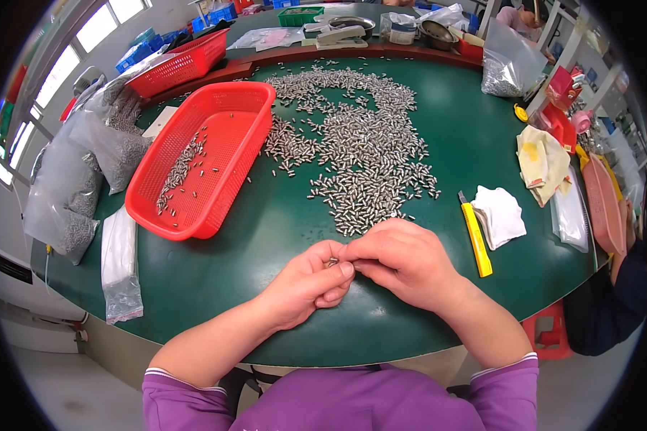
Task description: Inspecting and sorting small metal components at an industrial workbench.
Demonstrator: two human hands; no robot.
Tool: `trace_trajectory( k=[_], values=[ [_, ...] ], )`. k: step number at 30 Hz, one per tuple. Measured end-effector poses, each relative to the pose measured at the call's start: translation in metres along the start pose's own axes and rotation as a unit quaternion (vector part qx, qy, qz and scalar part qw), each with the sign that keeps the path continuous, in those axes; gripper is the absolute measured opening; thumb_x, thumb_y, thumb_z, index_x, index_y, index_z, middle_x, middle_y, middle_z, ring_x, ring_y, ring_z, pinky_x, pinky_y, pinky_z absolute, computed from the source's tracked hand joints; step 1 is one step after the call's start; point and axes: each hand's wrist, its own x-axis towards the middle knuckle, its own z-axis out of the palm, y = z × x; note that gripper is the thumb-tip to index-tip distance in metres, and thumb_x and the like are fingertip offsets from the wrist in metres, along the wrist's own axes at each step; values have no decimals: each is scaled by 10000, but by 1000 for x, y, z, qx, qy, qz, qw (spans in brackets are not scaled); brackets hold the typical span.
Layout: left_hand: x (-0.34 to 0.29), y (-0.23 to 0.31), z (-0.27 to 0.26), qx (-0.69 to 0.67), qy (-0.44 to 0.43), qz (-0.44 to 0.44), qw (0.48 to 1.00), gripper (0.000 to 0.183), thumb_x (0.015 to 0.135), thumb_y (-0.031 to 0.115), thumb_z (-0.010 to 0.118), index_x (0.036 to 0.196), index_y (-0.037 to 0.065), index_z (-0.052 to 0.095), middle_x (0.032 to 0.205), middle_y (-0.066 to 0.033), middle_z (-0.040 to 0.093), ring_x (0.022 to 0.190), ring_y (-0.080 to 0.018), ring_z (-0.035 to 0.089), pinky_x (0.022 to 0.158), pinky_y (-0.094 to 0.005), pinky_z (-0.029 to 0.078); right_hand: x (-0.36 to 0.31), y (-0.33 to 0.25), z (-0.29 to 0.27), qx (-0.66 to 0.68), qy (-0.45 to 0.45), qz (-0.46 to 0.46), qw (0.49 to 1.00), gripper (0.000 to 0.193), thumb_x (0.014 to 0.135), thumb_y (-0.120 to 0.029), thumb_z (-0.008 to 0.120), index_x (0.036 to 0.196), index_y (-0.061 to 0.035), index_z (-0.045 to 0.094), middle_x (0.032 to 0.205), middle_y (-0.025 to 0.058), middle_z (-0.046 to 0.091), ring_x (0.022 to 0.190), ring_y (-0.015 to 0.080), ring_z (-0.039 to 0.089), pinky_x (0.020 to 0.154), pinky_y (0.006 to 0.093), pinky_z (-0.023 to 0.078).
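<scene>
My left hand (309, 281) is closed, with a small silver metal part (333, 262) showing between thumb and fingers. Right against it, my right hand (404, 262) pinches with thumb and forefinger at the left fingertips; whatever it grips is hidden. Just beyond both hands spreads a large pile of small silver cylindrical metal parts (370, 154) on the green table (287, 208). To the left, a red perforated plastic basket (226, 183) stands tilted toward me, holding a smaller heap of the same parts (183, 169).
At right lie a yellow utility knife (476, 241) and a folded white cloth (499, 217). Clear bags of metal parts (72, 179) crowd the left edge, near a flat pack of plastic bags (118, 258). Another filled bag (507, 68) stands far right. A co-worker's dark sleeve (611, 302) shows at right.
</scene>
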Motion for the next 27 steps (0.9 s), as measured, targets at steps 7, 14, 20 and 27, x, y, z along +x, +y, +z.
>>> trace_trajectory(
  k=[7, 14, 20, 27],
  values=[
    [-1, 2, 3, -30, 4, 10, 999, 146, 1016, 220, 465, 1018, 80, 508, 809, -24, 506, 607, -79, 373, 514, -214, 297, 2, 4, -16, -144, 33, 53, 988, 270, 780, -46, 689, 1041, -110, 658, 919, 56, 662, 870, 268, 625, 742, 384, 509],
    [-1, 1, 1, -21, -2, 16, 1000, 247, 1041, 256, 377, 1065, 59, 525, 837, -58, 516, 619, -108, 388, 528, -231, 310, -5, 17, -51, -274, 16, 210, 938, 148, 772, -51, 677, 916, -80, 660, 908, 73, 647, 890, 291, 602, 774, 400, 504],
    [0, 1, -1, -29, -6, 28, 999, 280, 1042, 270, 363, 1097, 50, 527, 860, -64, 518, 621, -109, 387, 529, -234, 311, -7, 20, -49, -256, -71, 296, 917, 129, 772, -77, 694, 890, -59, 647, 876, 92, 646, 897, 293, 613, 779, 392, 497],
    [-3, 1, -1, -55, -4, 30, 998, 255, 1030, 262, 404, 1116, 53, 521, 868, -63, 522, 626, -106, 386, 530, -233, 309, 3, 11, -37, -157, -18, 265, 951, 77, 813, -64, 656, 872, -44, 610, 843, 99, 642, 830, 297, 616, 741, 400, 490]
  ],
)
